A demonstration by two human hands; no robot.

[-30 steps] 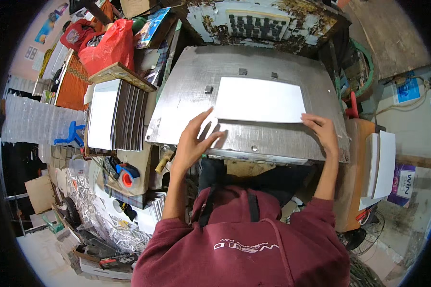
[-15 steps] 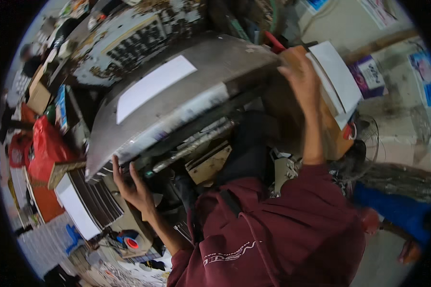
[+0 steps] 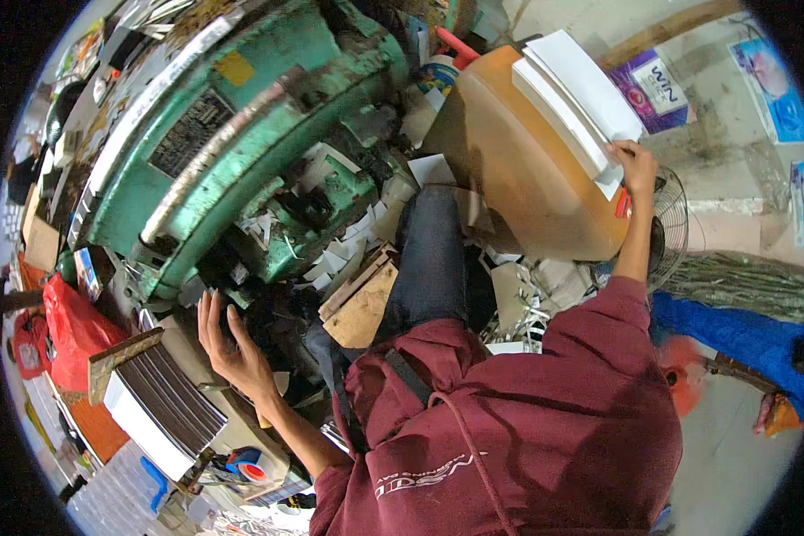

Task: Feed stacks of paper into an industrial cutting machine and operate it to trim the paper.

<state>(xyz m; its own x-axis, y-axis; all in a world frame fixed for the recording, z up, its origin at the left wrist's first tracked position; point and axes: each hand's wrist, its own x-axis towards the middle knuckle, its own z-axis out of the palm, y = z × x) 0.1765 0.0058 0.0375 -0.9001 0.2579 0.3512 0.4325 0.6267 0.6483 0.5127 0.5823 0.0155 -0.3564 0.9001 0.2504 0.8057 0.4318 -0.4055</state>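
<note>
My right hand [image 3: 634, 170] pinches the near corner of a white sheet [image 3: 590, 85] on a pile of white sheets. That pile lies on top of an orange-brown cover [image 3: 527, 152] to the right. My left hand [image 3: 237, 353] is held in the air with fingers spread, holding nothing, just below the green press machine [image 3: 286, 138]. The machine's curved green frame shows, worn to bare metal along one rib. Beside my left hand sits a stack of dark-edged sheets with a white side [image 3: 165, 402].
A wooden block [image 3: 362, 299] and white paper scraps [image 3: 339, 255] lie below the machine, near my leg. A wire fan [image 3: 670, 223] stands beside my right forearm. At left are a red plastic bag [image 3: 76, 317] and a tape roll [image 3: 252, 471]. Blue cloth [image 3: 741, 335] is at right.
The machine's grey plate, with a white sheet on it, has swung away, exposing the green frame. My right hand has moved from near the plate to the pile; my left remains spread.
</note>
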